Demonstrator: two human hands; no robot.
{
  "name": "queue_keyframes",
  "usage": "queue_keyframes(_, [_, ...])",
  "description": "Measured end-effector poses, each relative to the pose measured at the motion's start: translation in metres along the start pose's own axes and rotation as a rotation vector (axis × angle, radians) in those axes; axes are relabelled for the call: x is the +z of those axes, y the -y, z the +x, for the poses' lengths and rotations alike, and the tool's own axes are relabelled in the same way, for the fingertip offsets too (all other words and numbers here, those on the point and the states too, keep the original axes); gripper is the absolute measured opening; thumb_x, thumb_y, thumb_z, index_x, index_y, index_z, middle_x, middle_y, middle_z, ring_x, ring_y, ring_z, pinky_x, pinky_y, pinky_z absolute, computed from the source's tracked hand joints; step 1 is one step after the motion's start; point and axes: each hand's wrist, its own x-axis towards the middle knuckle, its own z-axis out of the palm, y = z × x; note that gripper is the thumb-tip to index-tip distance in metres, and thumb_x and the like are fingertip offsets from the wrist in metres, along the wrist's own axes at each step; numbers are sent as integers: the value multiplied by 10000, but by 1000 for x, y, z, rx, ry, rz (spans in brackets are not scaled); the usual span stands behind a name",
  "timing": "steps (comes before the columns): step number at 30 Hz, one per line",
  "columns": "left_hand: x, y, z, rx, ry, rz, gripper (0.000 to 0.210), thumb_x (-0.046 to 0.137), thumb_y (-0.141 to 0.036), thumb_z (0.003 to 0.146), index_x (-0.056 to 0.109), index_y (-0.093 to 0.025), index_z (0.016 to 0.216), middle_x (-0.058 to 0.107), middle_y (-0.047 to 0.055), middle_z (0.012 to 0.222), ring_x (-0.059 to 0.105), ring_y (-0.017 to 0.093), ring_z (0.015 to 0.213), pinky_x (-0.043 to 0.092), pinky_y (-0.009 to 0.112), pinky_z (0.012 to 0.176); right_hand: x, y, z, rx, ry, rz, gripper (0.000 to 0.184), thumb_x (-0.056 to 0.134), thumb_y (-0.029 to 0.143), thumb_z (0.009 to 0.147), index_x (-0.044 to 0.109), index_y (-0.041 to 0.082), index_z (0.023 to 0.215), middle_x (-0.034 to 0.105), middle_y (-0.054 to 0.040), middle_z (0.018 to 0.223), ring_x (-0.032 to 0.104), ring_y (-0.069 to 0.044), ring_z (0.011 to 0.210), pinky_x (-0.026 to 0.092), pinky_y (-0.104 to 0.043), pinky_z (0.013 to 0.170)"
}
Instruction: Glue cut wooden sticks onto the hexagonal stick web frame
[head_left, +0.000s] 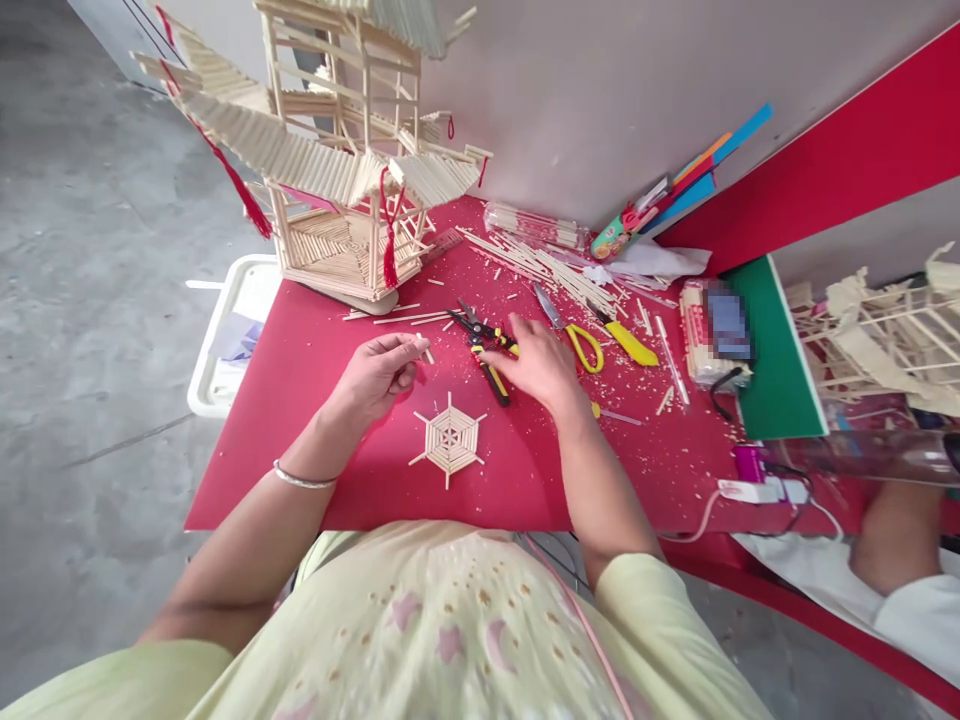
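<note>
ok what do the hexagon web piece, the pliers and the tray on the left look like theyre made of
Hexagon web piece: likely bare wood, being pale, matte little sticks. Pliers: dark metal, probably steel, at the jaws; black-and-yellow grips look like plastic or rubber. Tray: probably plastic, given its smooth white surface and rounded corners.

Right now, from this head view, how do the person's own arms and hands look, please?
The left hand and right hand wear no gloves. A thin, whitish bangle circles the left forearm. The short sleeves are pale yellow-green.
</note>
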Motion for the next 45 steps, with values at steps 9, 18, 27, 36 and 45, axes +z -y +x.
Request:
queue_keyframes(9, [4,0,-4,30,0,-38,346,910,-373,673,667,-154,787,629,-22,641,400,25,409,214,173,356,-5,-77,27,341,146,-161,642,625,417,908,518,100,1456,630,-277,1331,644,-392,1215,510,-447,961])
queue_keyframes(18, [6,-1,-5,51,-9,-63,350,916,-361,668,660,-157,793,663,-10,656,417,29,412,217,168,357,7,-99,28,322,126,-148,725,679,353,854,489,145,1523,693,-217,1306,680,-354,1178,512,-392,929])
queue_keyframes(27, [7,-2,-7,113,-26,6,323,899,-376,688,678,-163,788,679,7,636,410,42,408,239,184,366,-12,-94,2,438,-79,35,711,647,534,902,528,174,1503,733,-195,1243,672,-388,1161,519,-464,917])
queue_keyframes(36, [17,6,-12,120,-29,-16,272,914,-330,677,741,-159,798,650,-3,603,408,41,443,254,181,402,13,47,-73,242,-127,1510,652,830,623,735,644,268,1250,746,-6,883,714,-164,666,541,-243,489])
queue_keyframes(45, [27,16,-19,152,-22,-17,265,934,-327,640,772,-170,780,606,-19,594,439,46,470,298,181,426,32,82,-54,363,-58,1803,644,907,481,694,606,266,1221,723,35,857,740,-146,697,541,-204,502])
